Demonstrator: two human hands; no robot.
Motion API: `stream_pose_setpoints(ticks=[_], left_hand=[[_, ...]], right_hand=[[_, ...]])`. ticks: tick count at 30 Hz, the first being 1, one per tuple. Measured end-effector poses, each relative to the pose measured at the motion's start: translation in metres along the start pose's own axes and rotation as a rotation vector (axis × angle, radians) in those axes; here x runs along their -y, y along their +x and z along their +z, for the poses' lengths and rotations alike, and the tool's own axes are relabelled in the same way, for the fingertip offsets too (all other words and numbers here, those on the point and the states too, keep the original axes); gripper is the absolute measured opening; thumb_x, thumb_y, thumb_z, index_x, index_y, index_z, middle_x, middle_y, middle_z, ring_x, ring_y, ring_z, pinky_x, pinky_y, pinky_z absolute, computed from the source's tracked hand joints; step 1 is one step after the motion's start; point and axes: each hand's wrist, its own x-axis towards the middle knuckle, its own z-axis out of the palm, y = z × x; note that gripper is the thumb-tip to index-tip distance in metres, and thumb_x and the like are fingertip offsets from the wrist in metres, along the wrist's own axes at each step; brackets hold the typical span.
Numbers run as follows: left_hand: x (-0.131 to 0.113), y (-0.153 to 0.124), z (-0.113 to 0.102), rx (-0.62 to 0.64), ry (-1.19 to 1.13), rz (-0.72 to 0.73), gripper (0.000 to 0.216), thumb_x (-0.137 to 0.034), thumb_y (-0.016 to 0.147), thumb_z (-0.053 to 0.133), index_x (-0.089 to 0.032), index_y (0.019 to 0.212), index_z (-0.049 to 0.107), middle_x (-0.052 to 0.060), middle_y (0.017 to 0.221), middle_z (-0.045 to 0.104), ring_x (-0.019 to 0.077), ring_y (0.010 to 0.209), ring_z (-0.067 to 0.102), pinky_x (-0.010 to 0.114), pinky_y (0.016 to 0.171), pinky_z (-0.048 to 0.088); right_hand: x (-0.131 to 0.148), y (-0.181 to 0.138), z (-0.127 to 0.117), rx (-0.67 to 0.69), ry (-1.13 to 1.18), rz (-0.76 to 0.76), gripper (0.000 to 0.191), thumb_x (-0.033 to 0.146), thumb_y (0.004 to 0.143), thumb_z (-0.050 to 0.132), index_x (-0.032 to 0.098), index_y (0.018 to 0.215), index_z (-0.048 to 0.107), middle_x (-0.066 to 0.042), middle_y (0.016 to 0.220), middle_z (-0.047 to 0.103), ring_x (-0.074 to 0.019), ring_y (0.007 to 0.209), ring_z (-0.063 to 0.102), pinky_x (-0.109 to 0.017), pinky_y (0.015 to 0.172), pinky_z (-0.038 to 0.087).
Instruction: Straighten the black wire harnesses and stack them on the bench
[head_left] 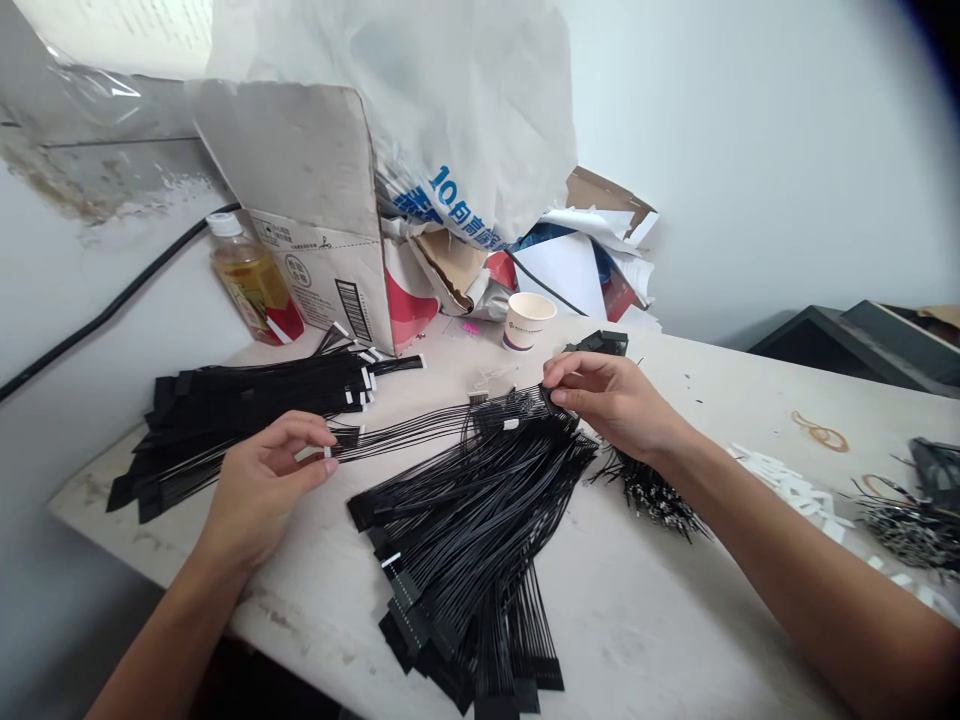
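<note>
A black wire harness (424,424) stretches across the bench between both hands. My left hand (262,490) is closed in a pinch at its left end, where a small white connector (328,453) shows at the fingertips. At the other end, my right hand (611,395) pinches a black connector (553,400) between thumb and fingers. Under and in front of the stretched wires lies a fanned heap of black harnesses (487,510). Another stack of black harnesses (247,392) with white ends lies beyond my left hand.
Loose white connectors (791,490) and wire bundles (900,525) lie at the right, with a rubber band (821,432) behind. A paper cup (528,322), a bottle (255,285), a cardboard box (315,220) and a plastic bag (480,110) stand along the back.
</note>
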Motion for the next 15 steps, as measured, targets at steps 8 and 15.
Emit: stream_pose_setpoints(ticks=[8, 15], left_hand=[[-0.017, 0.014, -0.001, -0.088, -0.017, 0.056, 0.021, -0.013, 0.061, 0.086, -0.024, 0.077, 0.077, 0.002, 0.095, 0.069, 0.0172, 0.088, 0.064, 0.027, 0.072, 0.051], [-0.055, 0.076, 0.028, -0.1, -0.006, 0.245, 0.024, -0.007, 0.059, 0.083, -0.02, 0.079, 0.077, 0.004, 0.085, 0.074, 0.0202, 0.081, 0.069, 0.037, 0.076, 0.057]], right_hand=[[0.021, -0.014, 0.003, 0.105, -0.335, 0.073, 0.027, 0.022, 0.08, 0.075, 0.022, 0.107, 0.076, -0.008, 0.109, 0.072, -0.0196, 0.094, 0.066, -0.034, 0.079, 0.054], [0.044, -0.056, 0.023, 0.3, -0.618, -0.01, 0.021, 0.008, 0.088, 0.053, 0.021, 0.099, 0.065, -0.005, 0.098, 0.069, -0.0143, 0.079, 0.062, -0.027, 0.067, 0.052]])
